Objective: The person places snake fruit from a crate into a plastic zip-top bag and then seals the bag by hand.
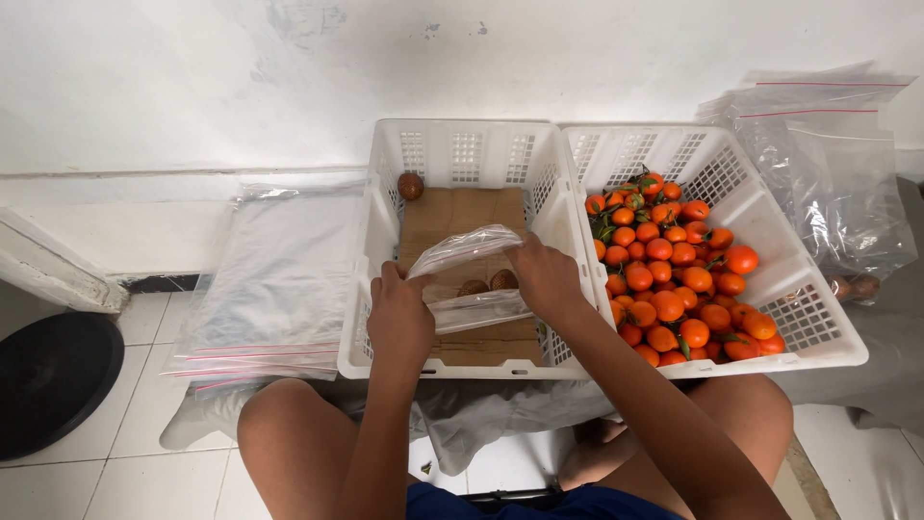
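My left hand [399, 313] and my right hand [544, 274] both grip a clear plastic bag [472, 274], held open between them over the left white crate [380, 217]. That crate has a cardboard liner [462, 207] and holds two brownish fruits [489, 283] under the bag and one more [411, 186] in the far left corner. To its right, a second white crate [818, 327] is filled with several small oranges [674, 274], some with green leaves.
A stack of clear zip bags with pink seals [274, 279] lies left of the crates. More clear bags [828, 154] lean at the right against the white wall. A black round object [53, 376] sits on the tiled floor at left. My bare knees are below the crates.
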